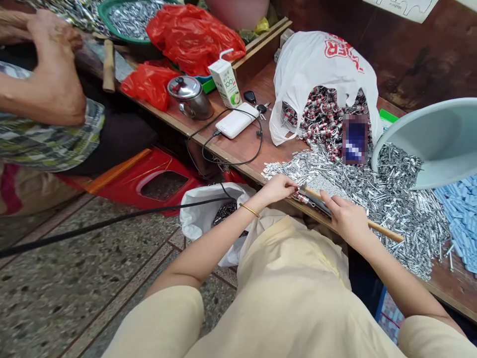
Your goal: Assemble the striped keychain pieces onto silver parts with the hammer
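Note:
At the table's front edge, my right hand [346,219] is closed around the wooden handle of a small hammer [385,231]. The hammer's head lies close to the fingertips of my left hand [276,190], which are pinched together. A small red-and-silver metal part [301,197] shows right by those fingertips; how much of it they grip is hidden. Beneath the handle runs a dark bar [321,205] along the edge. Behind both hands spreads a heap of small silver metal pieces [357,184].
A white plastic bag [320,54] holds red-and-silver parts. On the right, a tipped pale basin [447,144] stands near light-blue pieces [464,219]. To the left are a white power bank [237,121], a drink carton [225,82] and a metal cup [194,102]. Another person's arm [55,74] is at far left.

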Demonstrator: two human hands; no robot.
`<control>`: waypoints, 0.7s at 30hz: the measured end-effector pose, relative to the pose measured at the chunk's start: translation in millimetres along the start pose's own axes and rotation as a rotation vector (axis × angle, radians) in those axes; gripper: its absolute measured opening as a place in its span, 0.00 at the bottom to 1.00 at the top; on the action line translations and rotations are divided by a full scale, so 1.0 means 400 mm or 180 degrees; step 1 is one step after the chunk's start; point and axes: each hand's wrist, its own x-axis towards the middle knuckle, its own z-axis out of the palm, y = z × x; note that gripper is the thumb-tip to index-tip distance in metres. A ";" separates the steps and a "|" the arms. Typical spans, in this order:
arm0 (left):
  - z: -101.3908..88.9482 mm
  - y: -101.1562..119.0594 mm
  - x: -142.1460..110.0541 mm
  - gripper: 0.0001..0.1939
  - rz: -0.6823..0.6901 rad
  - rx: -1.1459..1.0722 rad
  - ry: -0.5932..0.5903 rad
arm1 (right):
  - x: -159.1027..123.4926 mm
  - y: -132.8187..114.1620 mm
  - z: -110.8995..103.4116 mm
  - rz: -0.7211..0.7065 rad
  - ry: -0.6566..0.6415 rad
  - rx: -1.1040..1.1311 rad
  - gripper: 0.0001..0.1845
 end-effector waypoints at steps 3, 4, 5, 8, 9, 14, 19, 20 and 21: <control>-0.001 0.007 -0.017 0.15 -0.0242 -0.0641 0.0056 | 0.007 0.024 0.023 0.0300 -0.0077 0.0465 0.25; 0.000 0.010 -0.023 0.16 -0.0295 -0.0902 0.0117 | 0.008 0.031 0.035 0.0441 -0.0020 0.0570 0.24; 0.000 0.012 -0.028 0.14 -0.0326 -0.1122 0.0178 | 0.008 0.036 0.049 0.0597 0.0071 0.0608 0.23; 0.004 0.018 -0.031 0.10 -0.0355 -0.1482 0.0288 | 0.008 0.051 0.094 0.1006 0.0419 0.0411 0.22; 0.005 0.020 -0.029 0.11 -0.0383 -0.1545 0.0205 | 0.007 0.061 0.105 0.1060 0.0530 0.0341 0.21; 0.006 0.017 -0.029 0.18 -0.0262 -0.1500 -0.0349 | -0.018 0.202 0.116 0.1324 0.0910 0.0447 0.16; 0.033 0.014 -0.036 0.15 0.0549 -0.0321 0.0418 | -0.011 0.361 0.119 0.1711 0.0495 0.0270 0.11; 0.042 0.014 -0.037 0.11 0.0745 -0.0006 0.0683 | -0.006 0.376 0.121 0.1645 0.0373 0.0237 0.10; 0.052 0.013 -0.038 0.10 0.0938 0.0285 0.0921 | -0.001 0.384 0.122 0.1581 0.0291 0.0194 0.10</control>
